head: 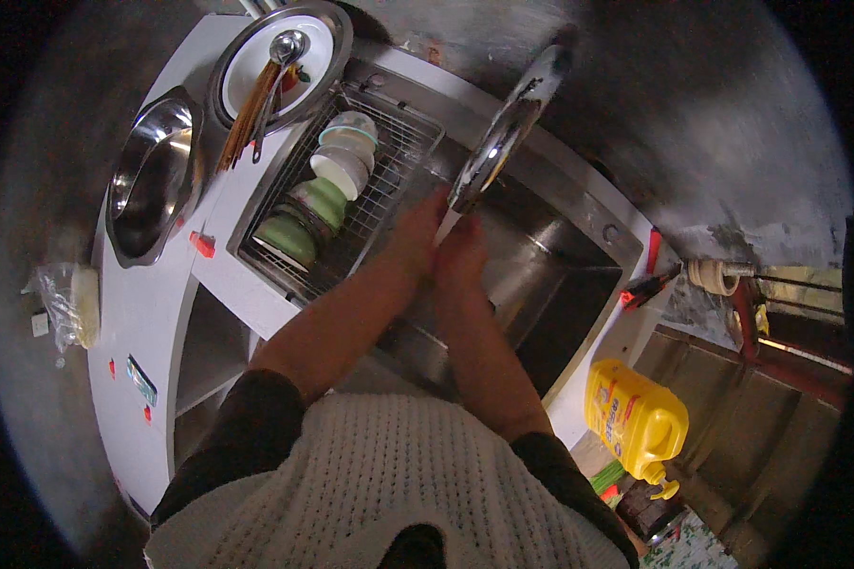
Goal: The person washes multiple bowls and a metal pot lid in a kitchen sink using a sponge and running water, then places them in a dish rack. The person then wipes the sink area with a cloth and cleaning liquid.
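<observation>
Under the spout of a chrome faucet (498, 142), both hands are close together over a stainless steel sink (534, 270). A stream of water runs from the spout onto them. My left hand (423, 227) is on the left side of the stream and my right hand (462, 249) on the right; the two seem to touch. Blur and the spout hide the fingers, and no held object can be made out. Left of the hands, a wire drying rack (391, 185) holds several bowls (341, 167) tipped on their sides.
A white basin (320, 64) inside a metal one holds chopsticks (249, 121) and a ladle (287, 47). A steel basin (153, 185) and a phone (142, 380) lie on the white counter (235, 291). A yellow pump jug (633, 419) stands at the right.
</observation>
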Demonstrator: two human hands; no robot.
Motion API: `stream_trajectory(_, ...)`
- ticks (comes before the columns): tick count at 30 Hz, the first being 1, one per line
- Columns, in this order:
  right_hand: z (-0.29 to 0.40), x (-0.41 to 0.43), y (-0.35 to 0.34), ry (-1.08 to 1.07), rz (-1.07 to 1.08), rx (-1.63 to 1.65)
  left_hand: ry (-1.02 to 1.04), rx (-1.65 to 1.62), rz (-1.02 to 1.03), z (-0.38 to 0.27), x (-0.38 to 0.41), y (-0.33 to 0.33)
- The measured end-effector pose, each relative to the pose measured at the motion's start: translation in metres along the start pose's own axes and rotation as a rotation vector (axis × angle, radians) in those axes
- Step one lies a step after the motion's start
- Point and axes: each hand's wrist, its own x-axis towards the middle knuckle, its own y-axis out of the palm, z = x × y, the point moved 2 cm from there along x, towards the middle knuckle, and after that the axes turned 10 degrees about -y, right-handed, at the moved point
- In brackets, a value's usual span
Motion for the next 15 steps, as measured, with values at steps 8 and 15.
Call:
stream_trajectory(8,0.016,0.013,0.010,0.026,0.059,0.326,-0.559,-1.236,0.576,0.096,0.069,0.054)
stream_trajectory(15,0.006,-0.011,-0.004,0.000,-0.152,0.192,-0.120,-0.309,0.230,0.058,0.011,0.020)
